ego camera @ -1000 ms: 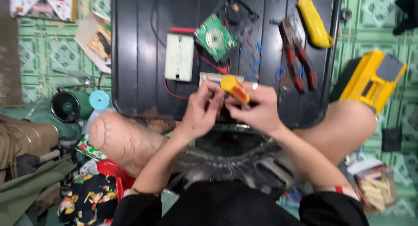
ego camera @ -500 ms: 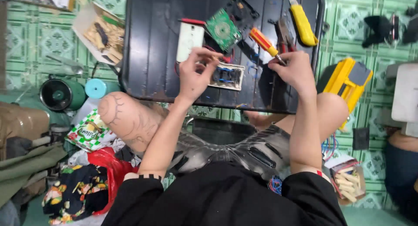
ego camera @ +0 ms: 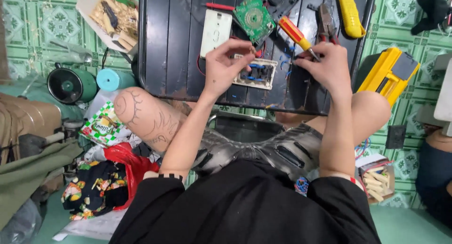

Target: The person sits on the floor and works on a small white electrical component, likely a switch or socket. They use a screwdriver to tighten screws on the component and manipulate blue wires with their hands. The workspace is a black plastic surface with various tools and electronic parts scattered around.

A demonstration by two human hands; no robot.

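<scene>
Both hands have shifted slightly since half a second ago. Left hand pinches the edge of the small white switch plate with blue wiring (flat on the black slatted tray). Right hand grips the red-and-yellow screwdriver just beside it.

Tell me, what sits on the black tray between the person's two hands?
In the head view, a small white frame with blue wires lies between the left hand and the right hand, which holds a screwdriver.
</scene>
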